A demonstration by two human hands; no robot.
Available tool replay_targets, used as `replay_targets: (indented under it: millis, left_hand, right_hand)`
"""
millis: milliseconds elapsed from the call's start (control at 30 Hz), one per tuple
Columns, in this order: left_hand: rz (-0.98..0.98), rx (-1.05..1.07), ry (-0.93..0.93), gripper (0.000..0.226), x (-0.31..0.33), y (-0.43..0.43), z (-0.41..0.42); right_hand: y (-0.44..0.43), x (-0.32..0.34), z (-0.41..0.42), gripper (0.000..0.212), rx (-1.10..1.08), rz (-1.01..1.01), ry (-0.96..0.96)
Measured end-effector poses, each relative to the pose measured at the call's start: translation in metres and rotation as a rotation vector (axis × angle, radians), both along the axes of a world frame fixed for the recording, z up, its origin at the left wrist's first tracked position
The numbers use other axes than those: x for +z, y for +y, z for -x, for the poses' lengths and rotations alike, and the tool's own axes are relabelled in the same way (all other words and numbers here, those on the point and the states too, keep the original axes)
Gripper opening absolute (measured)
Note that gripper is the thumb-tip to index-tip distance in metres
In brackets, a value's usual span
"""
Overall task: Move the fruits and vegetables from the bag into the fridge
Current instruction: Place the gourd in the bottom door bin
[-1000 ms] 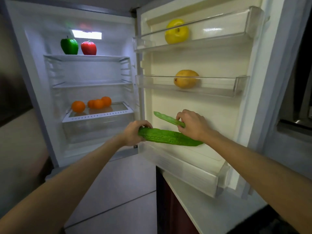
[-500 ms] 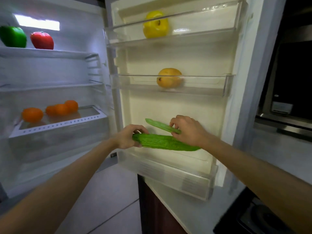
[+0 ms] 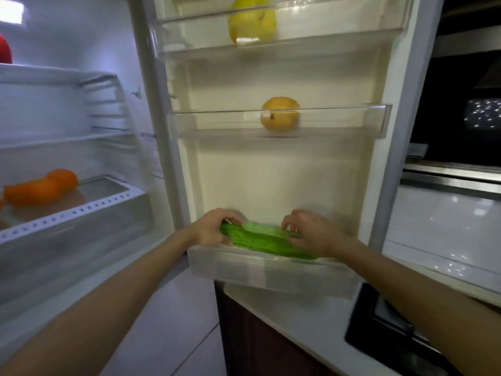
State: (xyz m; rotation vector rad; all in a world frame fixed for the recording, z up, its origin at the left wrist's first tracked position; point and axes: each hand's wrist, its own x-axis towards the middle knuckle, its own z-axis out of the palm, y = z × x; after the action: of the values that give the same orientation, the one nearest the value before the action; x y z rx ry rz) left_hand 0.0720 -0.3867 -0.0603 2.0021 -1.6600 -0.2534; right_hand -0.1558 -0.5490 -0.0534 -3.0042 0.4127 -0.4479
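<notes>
**Entry: long bumpy green gourd (image 3: pixel 260 241), going into the door bin**

Location: lying lengthwise under my fingers, along the top of the clear plastic bottom door bin (image 3: pixel 271 275). It looks partly in. Its near side sits at the front lip and its right end runs beneath my right hand (image 3: pixel 314 236).

Hazards, as I judge them:
- The gourd looks nearly as long as the bin. If one end catches on the lip, it could tip out toward me when I let go.
- If one hand releases early, the free end may swing down and jam at an angle.
- The frame is blurred by motion, and a hurried drop could bruise the skin or knock the bin.

Left hand (image 3: pixel 210 230): the fingers (image 3: pixel 230 216) are curled over the gourd's left end, with the thumb below, in a firm grip.

Right hand: the fingers (image 3: pixel 287 226) are bent and slightly apart, with the tips down on the gourd's upper face. A paler green smear lies just left of them. I cannot tell whether they pinch something or only press.

Also stored:
- Above my fingers, a round yellow-brown fruit (image 3: pixel 280 115) in the middle door shelf.
- Higher up, a pale yellow fruit (image 3: pixel 252 20).
- Well left of my left fingers, orange citrus fruits (image 3: pixel 35 189) on the drawer lid.
</notes>
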Motion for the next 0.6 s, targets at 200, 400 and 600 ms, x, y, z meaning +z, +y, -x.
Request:
replay_targets:
  millis: [200,400,600]
  left_hand:
    - [-0.048,-0.117,-0.009,0.055,0.001,-0.015,-0.002]
    - [-0.137,-0.185,-0.017,0.049,-0.01,-0.025,-0.003]
    - [-0.176,-0.179,-0.015,0.045,-0.024,-0.028,-0.012]
  right_hand:
    - [0.003,-0.007,0.007,0.02,-0.028,-0.022,-0.008]
    - [-0.001,-0.012,0.012,0.019,-0.021,-0.064,0.082]
    - [-0.004,-0.019,0.004,0.02,-0.029,-0.112,0.116]
